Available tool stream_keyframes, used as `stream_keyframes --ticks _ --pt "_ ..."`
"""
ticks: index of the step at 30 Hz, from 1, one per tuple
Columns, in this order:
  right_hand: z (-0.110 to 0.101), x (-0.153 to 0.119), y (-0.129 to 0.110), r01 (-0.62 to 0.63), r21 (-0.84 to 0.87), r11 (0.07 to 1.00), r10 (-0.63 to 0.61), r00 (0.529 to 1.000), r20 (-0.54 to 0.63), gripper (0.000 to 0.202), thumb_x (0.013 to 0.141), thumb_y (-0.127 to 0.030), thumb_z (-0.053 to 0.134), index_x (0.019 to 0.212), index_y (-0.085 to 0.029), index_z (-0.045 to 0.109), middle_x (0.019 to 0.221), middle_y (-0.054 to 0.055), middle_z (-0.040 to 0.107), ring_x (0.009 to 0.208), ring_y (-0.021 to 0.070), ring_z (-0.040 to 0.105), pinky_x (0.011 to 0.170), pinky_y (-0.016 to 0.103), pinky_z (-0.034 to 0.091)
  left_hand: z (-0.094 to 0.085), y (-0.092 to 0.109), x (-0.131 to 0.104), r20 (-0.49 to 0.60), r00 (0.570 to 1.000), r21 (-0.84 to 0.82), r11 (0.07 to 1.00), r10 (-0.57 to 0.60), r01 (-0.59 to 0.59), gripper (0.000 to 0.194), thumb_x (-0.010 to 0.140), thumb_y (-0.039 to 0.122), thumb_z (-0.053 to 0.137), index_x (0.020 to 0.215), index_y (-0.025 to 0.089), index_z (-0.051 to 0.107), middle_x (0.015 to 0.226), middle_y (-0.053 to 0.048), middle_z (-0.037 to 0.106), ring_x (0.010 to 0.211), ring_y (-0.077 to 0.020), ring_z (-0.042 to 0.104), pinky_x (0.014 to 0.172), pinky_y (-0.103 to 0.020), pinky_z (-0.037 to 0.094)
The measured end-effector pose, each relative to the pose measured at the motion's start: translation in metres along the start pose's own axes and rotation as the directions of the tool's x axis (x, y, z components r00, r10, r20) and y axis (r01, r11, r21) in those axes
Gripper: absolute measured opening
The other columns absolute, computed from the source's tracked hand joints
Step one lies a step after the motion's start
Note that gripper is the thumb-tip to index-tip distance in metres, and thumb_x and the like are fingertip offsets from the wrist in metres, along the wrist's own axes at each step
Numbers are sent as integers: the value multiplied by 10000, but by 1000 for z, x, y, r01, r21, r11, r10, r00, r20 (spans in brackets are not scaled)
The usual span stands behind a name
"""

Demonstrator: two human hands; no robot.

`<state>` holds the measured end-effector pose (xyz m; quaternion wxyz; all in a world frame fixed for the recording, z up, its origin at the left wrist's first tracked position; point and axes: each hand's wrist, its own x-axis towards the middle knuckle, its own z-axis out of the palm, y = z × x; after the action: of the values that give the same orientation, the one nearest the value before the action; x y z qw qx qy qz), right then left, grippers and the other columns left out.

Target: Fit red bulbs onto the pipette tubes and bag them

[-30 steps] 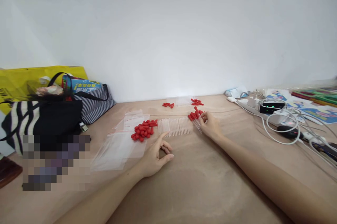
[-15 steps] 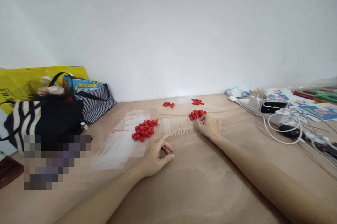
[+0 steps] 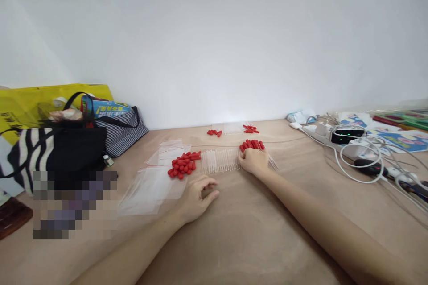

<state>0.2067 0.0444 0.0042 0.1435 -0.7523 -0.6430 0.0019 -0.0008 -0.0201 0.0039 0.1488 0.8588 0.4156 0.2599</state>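
Note:
My left hand (image 3: 198, 198) rests on the table with thumb and index finger apart, holding nothing. Just beyond it lies a heap of red rubber bulbs (image 3: 182, 165). Slim clear dropper tubes (image 3: 220, 160) lie side by side in a row to the right of that heap. My right hand (image 3: 254, 161) is at the row's right end, fingers curled down and closed; what they pinch, if anything, is hidden. Partly behind that hand, droppers with red bulbs (image 3: 251, 144) lie grouped, some of their clear stems (image 3: 273, 162) showing to its right.
Clear zip bags (image 3: 150, 189) lie left of the bulb heap. Near the wall are another small row of tubes (image 3: 233, 129) and more red bulbs (image 3: 214, 133). Bags (image 3: 123, 131) crowd the left; a power strip with white cables (image 3: 347, 146) and printed sheets (image 3: 401, 141) occupy the right.
My right hand has moved left from the red-bulbed droppers to the end of the tube row, leaving a dropper with the group. The left hand has drawn its index finger in slightly.

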Motion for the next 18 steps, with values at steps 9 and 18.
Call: stream_keyframes --ticks 9,18 --pt "-3 9 -7 -30 -15 999 31 998 55 291 737 -341 420 775 -154 639 869 131 638 921 260 534 814 392 227 -22 -36 10 -432 901 607 725 -43 326 166 743 337 542 804 198 610 858 -64 580 831 -256 472 696 -358 308" --pt "-4 6 -8 -32 11 999 31 999 21 265 732 -321 434 729 -145 633 800 122 645 848 249 558 797 384 234 -20 -44 14 -453 889 618 695 -68 368 144 742 319 536 740 194 607 860 -64 574 833 -254 464 684 -347 294"
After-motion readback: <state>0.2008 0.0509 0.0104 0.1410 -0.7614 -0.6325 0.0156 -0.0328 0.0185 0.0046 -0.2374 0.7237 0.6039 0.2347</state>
